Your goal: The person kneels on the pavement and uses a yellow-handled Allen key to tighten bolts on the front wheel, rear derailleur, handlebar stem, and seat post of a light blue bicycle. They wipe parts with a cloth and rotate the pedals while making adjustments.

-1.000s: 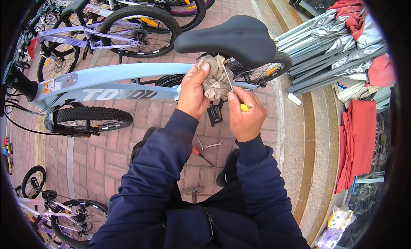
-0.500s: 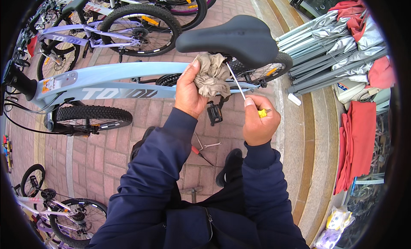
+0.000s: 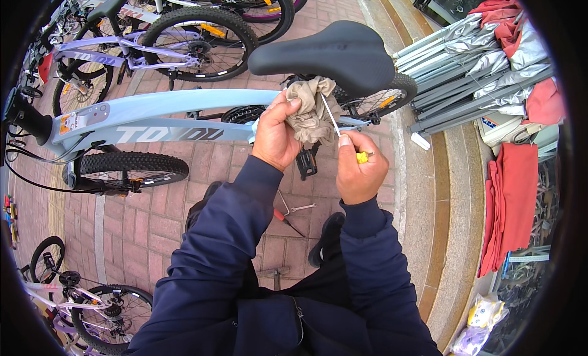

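Observation:
A crumpled beige cloth (image 3: 311,114) is bunched in my left hand (image 3: 275,132), its fingers closed around it. My right hand (image 3: 362,169) grips a screwdriver (image 3: 331,115) by its yellow handle, thumb along the thin metal shaft. The shaft points up and left, its upper end over the cloth. Behind both hands stands a light blue bicycle (image 3: 177,102); its black saddle (image 3: 327,57) is just above the cloth. One black pedal (image 3: 306,163) shows below the cloth. The fingers of my left hand are partly hidden by the cloth.
Wrenches (image 3: 300,208) and a red-handled tool (image 3: 286,222) lie on the brick paving between my feet. More bicycles (image 3: 199,46) stand at the far left. On the right are stone steps (image 3: 441,215), folded metal poles (image 3: 468,80) and a draped red cloth (image 3: 511,203).
The cloth in my left hand has shifted to the right. My right hand has moved left and slightly up, bringing the screwdriver's shaft over the cloth.

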A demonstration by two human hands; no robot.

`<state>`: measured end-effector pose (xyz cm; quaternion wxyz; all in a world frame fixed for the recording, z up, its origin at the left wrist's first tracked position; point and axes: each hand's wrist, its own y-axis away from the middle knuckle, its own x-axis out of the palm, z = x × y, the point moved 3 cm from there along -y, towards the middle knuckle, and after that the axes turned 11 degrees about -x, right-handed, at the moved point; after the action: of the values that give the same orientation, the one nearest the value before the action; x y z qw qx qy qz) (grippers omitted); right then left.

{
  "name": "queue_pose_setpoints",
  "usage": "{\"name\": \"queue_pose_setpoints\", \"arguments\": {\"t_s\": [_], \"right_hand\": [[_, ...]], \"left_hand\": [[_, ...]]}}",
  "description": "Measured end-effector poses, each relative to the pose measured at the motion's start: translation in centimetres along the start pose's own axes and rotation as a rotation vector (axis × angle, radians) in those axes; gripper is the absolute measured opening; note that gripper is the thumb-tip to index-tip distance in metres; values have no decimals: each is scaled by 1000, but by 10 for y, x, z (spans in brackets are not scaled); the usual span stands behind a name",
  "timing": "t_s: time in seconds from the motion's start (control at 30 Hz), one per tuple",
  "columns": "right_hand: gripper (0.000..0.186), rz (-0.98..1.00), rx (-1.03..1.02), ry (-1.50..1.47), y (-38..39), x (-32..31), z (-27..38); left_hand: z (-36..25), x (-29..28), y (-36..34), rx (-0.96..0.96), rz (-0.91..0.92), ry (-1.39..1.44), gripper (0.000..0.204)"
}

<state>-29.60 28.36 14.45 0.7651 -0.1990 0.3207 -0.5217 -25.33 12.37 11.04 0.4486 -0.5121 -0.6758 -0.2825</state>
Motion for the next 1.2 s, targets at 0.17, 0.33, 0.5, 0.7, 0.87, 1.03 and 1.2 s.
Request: {"name": "queue_pose_setpoints", "arguments": {"t_s": [0.17, 0.33, 0.5, 0.7, 0.87, 1.03, 1.2], "right_hand": [[11, -43, -20, 1, -5, 8, -6], [11, -50, -59, 28, -7, 21, -6], [13, -35, -183, 170, -13, 11, 0], [13, -18, -157, 177, -11, 10, 1], [13, 7, -216, 219, -11, 13, 3], [12, -39, -188, 280, -13, 11, 4], [12, 47, -203, 150, 7, 22, 13]], "left_hand": [[2, -2, -1, -6, -6, 86, 39], [4, 0, 2, 29, -76, 27, 36], [1, 0, 3, 18, -95, -8, 34], [2, -1, 3, 31, -97, -25, 30], [0, -3, 4, 27, -142, 0, 30], [-3, -7, 5, -34, -130, -75, 33], [4, -21, 7, -295, -300, -109, 28]]}}
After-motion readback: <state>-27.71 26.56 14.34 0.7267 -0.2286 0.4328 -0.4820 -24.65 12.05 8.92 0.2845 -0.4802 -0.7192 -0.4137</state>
